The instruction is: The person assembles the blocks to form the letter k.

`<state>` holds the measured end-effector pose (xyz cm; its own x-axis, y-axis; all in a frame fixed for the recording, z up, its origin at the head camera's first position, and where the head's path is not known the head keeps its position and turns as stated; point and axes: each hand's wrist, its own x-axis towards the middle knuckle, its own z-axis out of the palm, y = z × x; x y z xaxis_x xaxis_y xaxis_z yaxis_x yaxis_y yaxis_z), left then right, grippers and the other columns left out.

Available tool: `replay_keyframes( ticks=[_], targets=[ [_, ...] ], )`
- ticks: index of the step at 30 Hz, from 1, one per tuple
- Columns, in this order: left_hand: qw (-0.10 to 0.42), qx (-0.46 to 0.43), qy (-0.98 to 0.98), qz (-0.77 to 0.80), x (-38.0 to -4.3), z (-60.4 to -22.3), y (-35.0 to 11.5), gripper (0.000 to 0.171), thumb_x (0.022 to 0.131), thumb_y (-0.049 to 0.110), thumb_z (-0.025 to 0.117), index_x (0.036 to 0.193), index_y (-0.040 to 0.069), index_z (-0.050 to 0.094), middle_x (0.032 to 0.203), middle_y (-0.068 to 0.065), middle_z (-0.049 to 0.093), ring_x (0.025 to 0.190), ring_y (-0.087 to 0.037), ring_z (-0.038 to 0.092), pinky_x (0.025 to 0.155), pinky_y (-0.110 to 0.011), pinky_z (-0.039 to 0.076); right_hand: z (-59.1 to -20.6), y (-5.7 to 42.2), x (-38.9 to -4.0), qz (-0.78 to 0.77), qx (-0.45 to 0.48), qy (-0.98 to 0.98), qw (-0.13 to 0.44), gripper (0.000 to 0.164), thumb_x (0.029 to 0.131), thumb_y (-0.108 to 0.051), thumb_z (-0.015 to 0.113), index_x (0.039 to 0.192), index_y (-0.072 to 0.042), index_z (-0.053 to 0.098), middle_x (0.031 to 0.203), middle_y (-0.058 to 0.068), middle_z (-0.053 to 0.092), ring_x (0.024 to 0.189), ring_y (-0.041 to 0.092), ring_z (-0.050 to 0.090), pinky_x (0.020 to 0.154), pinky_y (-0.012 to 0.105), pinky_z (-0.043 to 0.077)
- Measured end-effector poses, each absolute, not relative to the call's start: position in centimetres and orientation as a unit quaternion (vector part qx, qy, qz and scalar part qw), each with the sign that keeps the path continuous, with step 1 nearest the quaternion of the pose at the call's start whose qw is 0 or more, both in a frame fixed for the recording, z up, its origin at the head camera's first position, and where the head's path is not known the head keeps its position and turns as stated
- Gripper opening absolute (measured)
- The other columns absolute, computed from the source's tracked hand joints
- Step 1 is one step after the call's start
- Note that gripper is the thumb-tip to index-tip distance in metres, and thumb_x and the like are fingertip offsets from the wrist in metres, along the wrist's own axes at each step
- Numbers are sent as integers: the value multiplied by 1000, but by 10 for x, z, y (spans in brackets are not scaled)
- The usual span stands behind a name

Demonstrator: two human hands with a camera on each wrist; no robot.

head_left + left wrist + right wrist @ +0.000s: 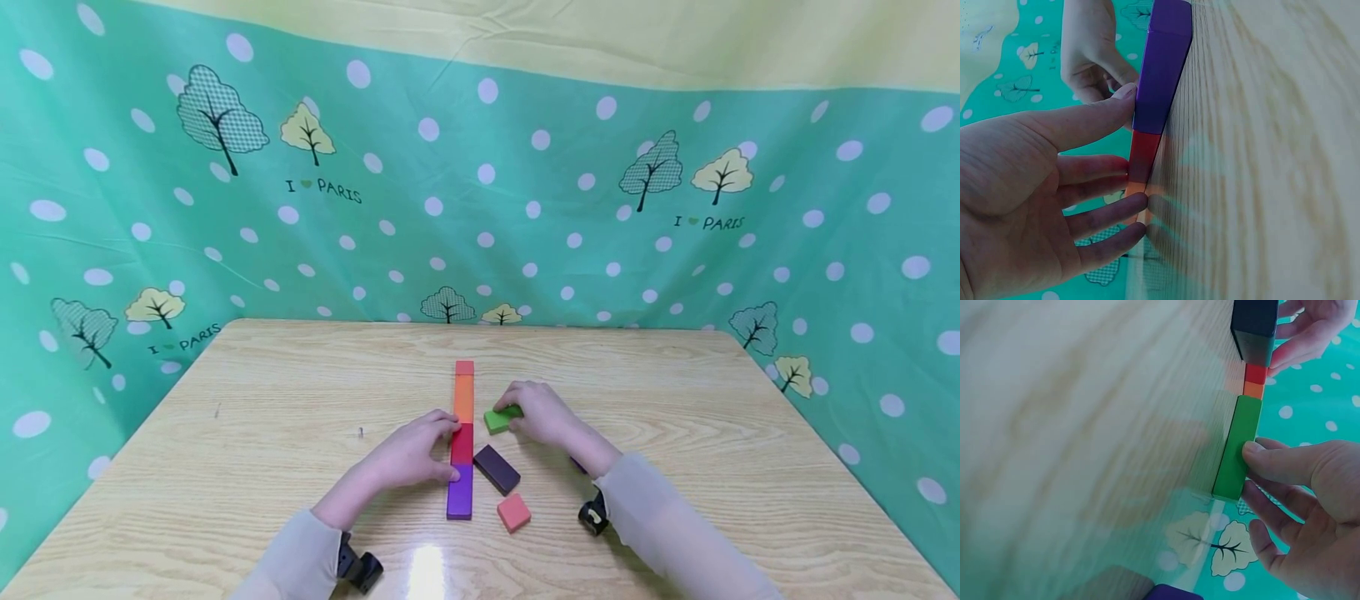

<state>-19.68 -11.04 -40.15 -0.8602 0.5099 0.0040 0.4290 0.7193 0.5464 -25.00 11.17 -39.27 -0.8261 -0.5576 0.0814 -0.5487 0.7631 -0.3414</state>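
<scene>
A straight row of blocks runs away from me in the head view: a purple block point(460, 497), a red block point(462, 446), an orange block point(464, 400) and a small coral-red one point(465, 367) at the far end. Along the row's left side rests my left hand point(411, 452), its thumb touching the purple block and its fingers nearly straight beside the red and orange ones. Right of the row, my right hand point(546, 415) pinches a green block point(497, 422) between thumb and fingers. The green block lies low, apart from the row.
Close to the row's right side lies a dark block point(497, 469), with a small coral-red block point(513, 512) nearer me. Another purple block point(577, 465) shows partly behind the right forearm. A patterned green cloth point(480, 217) hangs behind the wooden table point(300, 375).
</scene>
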Motion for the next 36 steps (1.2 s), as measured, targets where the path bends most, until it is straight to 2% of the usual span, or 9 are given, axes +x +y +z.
replay_keyframes(
  ticks=[19,36],
  targets=[
    [74,253,924,275,-197,-402,-111,67,72,29,75,126,-1,50,127,-10,50,117,-28,48,100,-43,40,-393,112,-248,-179,-341,922,19,30,74,-1,69,102,-12,69,102,3,63,99,20,57,90,37,46],
    [71,252,926,272,-196,-400,-110,67,71,28,76,125,-2,51,127,-12,50,117,-29,48,100,-44,40,-390,110,-246,-168,-360,917,41,31,76,0,67,103,-14,69,105,1,62,103,20,56,95,40,41]
  ],
)
